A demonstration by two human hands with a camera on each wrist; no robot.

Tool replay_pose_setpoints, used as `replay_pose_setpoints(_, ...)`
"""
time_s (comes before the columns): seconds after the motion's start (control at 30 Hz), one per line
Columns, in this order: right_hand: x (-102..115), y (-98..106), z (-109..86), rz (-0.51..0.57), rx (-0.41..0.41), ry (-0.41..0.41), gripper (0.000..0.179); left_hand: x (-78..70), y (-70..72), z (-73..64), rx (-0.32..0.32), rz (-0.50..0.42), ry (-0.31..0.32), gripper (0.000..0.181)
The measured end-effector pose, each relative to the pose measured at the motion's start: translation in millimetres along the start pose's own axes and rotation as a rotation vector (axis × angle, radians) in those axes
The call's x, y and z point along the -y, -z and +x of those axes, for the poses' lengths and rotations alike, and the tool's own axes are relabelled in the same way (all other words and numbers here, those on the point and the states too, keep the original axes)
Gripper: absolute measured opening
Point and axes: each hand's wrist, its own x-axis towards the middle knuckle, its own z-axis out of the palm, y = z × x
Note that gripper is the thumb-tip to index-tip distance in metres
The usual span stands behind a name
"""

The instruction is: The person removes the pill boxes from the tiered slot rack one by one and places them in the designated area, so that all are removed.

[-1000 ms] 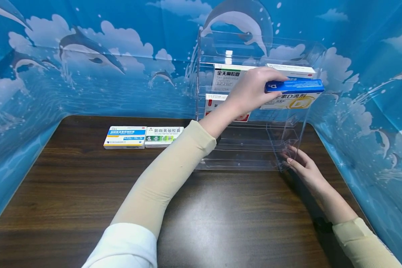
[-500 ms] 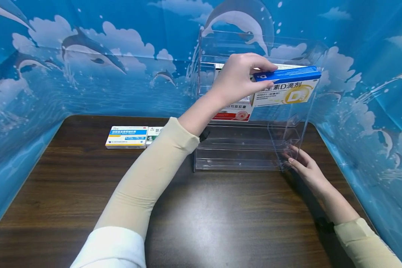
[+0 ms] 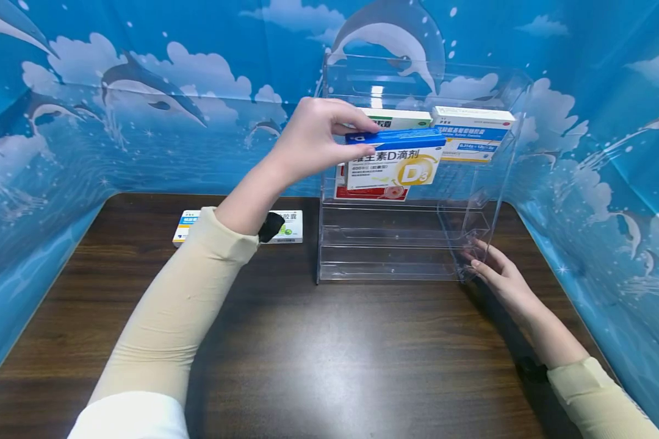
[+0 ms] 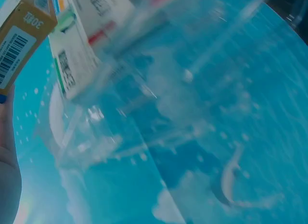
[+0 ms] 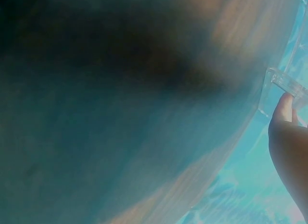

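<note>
My left hand (image 3: 313,137) pinches a blue-topped white vitamin D drops box (image 3: 390,167) by its left end, thumb in front and fingers behind. It hangs before a clear acrylic rack (image 3: 390,268). In the left wrist view the tan end of this medicine box (image 4: 24,38) shows. Behind it on the rack are a green-striped box (image 3: 401,116) and a red-and-white box (image 3: 370,194), both partly hidden. A blue-and-white box (image 3: 472,134) stands at the upper right. Low on the rack's right side, my right hand (image 3: 500,277) grips the side panel's edge.
On the dark wood table (image 3: 329,353), left of the rack, lie a blue-and-white box (image 3: 185,227) and a green-and-white box (image 3: 290,225), partly behind my left forearm. A blue dolphin-print curtain (image 3: 198,134) surrounds the table at the back and sides.
My left hand has carried the vitamin D box leftward across the rack's front, uncovering the blue-and-white box at the upper right. My right hand stays at the rack's lower right side.
</note>
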Motion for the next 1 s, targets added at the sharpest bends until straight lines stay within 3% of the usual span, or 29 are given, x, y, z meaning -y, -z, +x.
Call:
replay_pose_setpoints(0.57,-1.0,-0.1,2.3,0.036,0.018,0.037,0.063,57.7,60.4,-95.3,-0.079,-0.038,0.142,0.025)
replay_pose_setpoints(0.8,-2.3,0.0,1.5,0.027,0.006,0.022,0.065,83.5,70.1,-135.6,-0.073,-0.087,0.243,0.023)
replay_pose_setpoints(1.0,-1.7,-0.8,0.9,0.042,-0.001,0.027,0.064,107.2,68.7,-166.9,-0.060,-0.121,0.365,0.023)
